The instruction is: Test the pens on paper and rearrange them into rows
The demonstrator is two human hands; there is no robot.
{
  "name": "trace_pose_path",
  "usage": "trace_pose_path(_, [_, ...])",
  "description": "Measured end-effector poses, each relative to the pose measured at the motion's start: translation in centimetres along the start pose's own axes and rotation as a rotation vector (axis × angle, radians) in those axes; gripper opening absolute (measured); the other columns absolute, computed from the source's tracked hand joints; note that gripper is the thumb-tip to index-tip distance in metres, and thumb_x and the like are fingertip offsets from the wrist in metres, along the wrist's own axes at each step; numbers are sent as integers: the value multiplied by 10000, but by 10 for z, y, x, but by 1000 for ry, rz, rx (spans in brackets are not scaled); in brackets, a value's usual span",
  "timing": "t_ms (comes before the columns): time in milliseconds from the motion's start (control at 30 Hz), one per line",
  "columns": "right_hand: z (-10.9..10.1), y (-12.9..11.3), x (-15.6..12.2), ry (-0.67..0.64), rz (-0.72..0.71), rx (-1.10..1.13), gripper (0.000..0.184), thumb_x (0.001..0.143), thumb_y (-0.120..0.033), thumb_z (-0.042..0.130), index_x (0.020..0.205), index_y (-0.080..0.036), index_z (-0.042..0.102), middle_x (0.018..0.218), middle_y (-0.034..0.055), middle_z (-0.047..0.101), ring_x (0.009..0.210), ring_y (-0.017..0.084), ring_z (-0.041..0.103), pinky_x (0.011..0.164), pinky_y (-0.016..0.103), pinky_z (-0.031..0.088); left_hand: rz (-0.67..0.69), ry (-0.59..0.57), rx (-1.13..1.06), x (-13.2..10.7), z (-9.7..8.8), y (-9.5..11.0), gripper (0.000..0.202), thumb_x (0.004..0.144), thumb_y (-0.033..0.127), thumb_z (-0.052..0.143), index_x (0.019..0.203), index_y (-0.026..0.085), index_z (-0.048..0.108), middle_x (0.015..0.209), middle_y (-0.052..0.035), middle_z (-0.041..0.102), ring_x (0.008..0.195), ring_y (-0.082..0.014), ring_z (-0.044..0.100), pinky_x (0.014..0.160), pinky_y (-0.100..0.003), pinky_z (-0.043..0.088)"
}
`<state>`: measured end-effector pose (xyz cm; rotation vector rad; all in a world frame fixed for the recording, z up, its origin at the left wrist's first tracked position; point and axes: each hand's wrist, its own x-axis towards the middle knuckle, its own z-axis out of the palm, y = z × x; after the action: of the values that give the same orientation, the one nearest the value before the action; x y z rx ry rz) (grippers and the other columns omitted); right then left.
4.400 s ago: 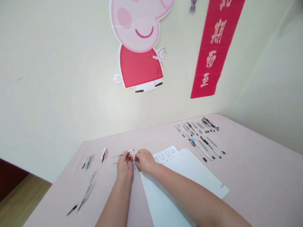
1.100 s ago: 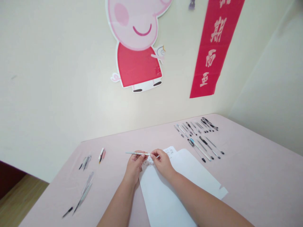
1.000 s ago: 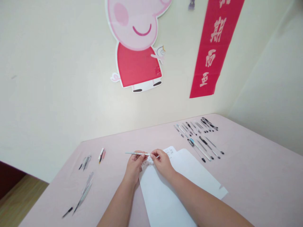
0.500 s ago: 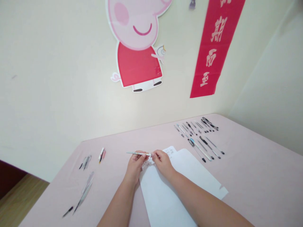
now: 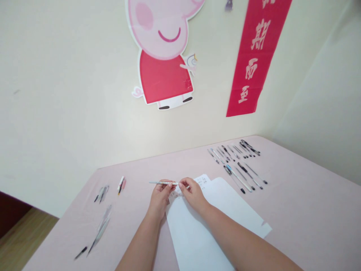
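Note:
A slim pale pen (image 5: 156, 183) lies level between my hands, just above the sheets. My left hand (image 5: 160, 195) is closed around its middle, and the thin grey-blue end sticks out to the left. With thumb and forefinger pinched, my right hand (image 5: 191, 189) grips the pen's right end, which is partly hidden by the fingers. Under my forearms is a blank white sheet of paper (image 5: 203, 229). A second sheet with handwriting (image 5: 203, 180) shows behind it, partly covered by my hands.
Several pens (image 5: 246, 176) lie in rows at the back right of the pink table (image 5: 304, 210). On the left are a red-and-white pen (image 5: 121, 185), a small group of pen parts (image 5: 102, 194), a clear-and-grey pen piece (image 5: 98, 236) and a black cap (image 5: 81, 253). A wall stands behind.
The pen and my left hand have shifted very slightly to the left. My right hand has risen a touch and still pinches the right end. Everything else on the table stays put.

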<state>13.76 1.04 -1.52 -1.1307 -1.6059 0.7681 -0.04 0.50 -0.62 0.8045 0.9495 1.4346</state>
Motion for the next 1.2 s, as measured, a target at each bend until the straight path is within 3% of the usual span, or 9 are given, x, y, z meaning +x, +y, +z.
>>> trace_pose_path(167, [-1, -3, -1, -12, 5, 6, 137, 818, -279, 480, 769, -187, 569, 716, 3, 579, 669, 129, 528, 589, 226, 399, -3, -13, -3, -2, 3, 3, 229, 602, 282, 743, 744, 159, 612, 751, -20, 662, 722, -116, 606, 736, -253, 461])
trace_pose_path(400, [-1, 4, 1, -62, 1, -10, 336, 879, -358, 393, 643, -177, 550, 606, -5, 552, 609, 122, 513, 580, 228, 375, 4, -35, 15, -1, 1, 0, 208, 630, 268, 724, 763, 155, 611, 772, -27, 664, 734, -124, 610, 742, -261, 464])
trace_pose_path(500, [0, 5, 0, -63, 37, 41, 373, 897, -386, 350, 673, -174, 559, 623, 3, 566, 605, 123, 529, 582, 232, 386, 8, -28, 8, -1, 0, -1, 208, 625, 268, 728, 758, 158, 612, 769, -22, 662, 732, -120, 609, 744, -259, 462])
trace_pose_path(667, [-2, -3, -1, -44, 41, 69, 242, 867, -364, 414, 781, -183, 550, 709, 4, 585, 648, 129, 539, 601, 238, 399, -4, -12, -1, -1, 1, 0, 221, 616, 279, 734, 756, 160, 610, 762, -17, 660, 730, -117, 607, 739, -253, 460])
trace_pose_path(833, [-1, -2, 0, -46, 33, 41, 174, 831, -330, 472, 762, -184, 537, 687, -6, 563, 642, 125, 514, 574, 224, 384, 2, -8, 17, -2, 3, 2, 238, 606, 286, 735, 756, 154, 605, 762, -24, 661, 722, -124, 605, 724, -264, 471])
trace_pose_path(1067, [1, 8, 1, -82, 19, 18, 373, 893, -387, 364, 648, -172, 544, 601, -4, 544, 606, 118, 503, 587, 228, 366, 1, -28, 27, -3, 4, 3, 225, 606, 269, 736, 749, 156, 604, 763, -22, 665, 737, -126, 606, 727, -259, 466])
trace_pose_path(1200, [0, 4, 0, -85, 54, 92, 373, 899, -415, 344, 715, -175, 562, 639, -2, 563, 610, 118, 520, 585, 227, 378, -6, -26, 9, -3, 2, 1, 222, 619, 267, 730, 766, 156, 606, 771, -19, 666, 738, -121, 606, 736, -258, 458])
